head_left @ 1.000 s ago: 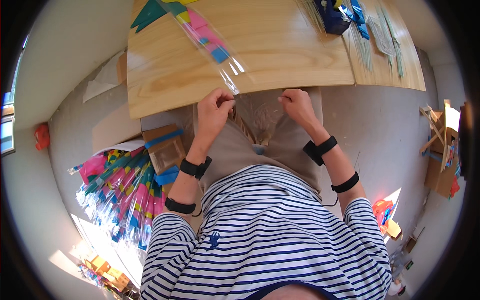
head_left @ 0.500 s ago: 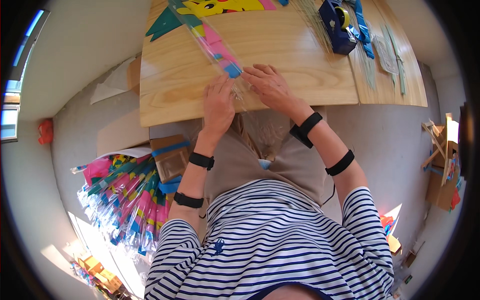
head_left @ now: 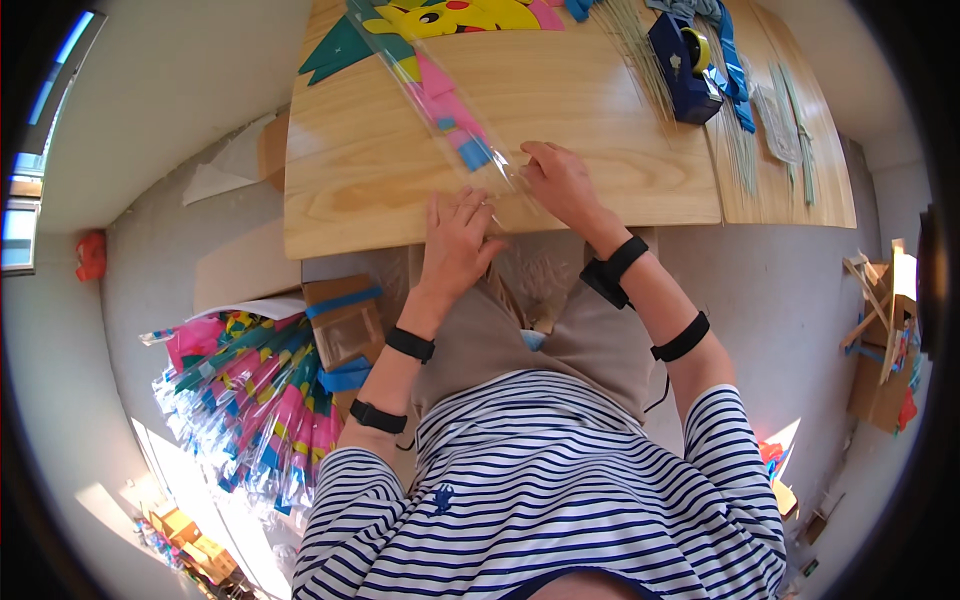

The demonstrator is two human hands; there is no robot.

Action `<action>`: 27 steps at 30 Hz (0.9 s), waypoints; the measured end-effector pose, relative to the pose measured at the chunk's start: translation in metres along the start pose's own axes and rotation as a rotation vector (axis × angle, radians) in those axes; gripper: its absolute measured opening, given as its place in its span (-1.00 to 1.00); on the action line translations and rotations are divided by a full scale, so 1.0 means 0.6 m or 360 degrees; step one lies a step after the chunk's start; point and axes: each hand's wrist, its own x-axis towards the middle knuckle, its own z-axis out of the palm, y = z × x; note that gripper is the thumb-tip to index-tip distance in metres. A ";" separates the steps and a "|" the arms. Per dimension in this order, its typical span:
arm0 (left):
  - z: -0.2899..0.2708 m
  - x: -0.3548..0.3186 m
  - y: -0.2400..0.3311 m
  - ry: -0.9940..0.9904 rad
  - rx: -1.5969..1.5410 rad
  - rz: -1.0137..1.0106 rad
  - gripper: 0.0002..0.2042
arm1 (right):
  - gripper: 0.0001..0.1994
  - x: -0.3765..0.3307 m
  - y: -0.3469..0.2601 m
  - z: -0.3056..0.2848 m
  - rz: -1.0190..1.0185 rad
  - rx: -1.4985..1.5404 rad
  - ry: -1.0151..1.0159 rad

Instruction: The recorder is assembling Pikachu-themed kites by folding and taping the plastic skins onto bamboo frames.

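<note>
A long clear plastic sleeve lies slantwise on the wooden table. Inside it is a folded bundle of pink, yellow, green and blue sheet material, its blue end towards me. My left hand rests at the table's front edge, fingers spread over the sleeve's near end. To its right, my right hand has its fingers curled together at the sleeve's right edge and seems to pinch the film. The exact grip of the fingertips is hard to make out.
Yellow cartoon-face sheets lie at the far side. A blue tape dispenser stands at the right, beside thin pale sticks. Several packed colourful sleeves are heaped at my left, next to a cardboard box.
My left hand has drawn back towards the table edge and spread its fingers. My right hand has shifted right and curled its fingers. More clear film shows beyond the blue end.
</note>
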 end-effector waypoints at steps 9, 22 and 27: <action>-0.029 -0.021 -0.008 -0.0093 0.0037 -0.0055 -0.55 | -0.78 0.009 -0.016 0.057 0.0250 0.0058 0.0048; -0.008 0.031 -0.014 -0.0141 0.0245 0.0131 -0.33 | -0.81 -0.009 -0.006 0.061 0.0097 0.0065 0.0120; 0.000 0.016 -0.024 -0.0137 0.0164 0.0142 -0.26 | -0.81 -0.011 -0.004 0.064 0.0037 0.0074 0.0128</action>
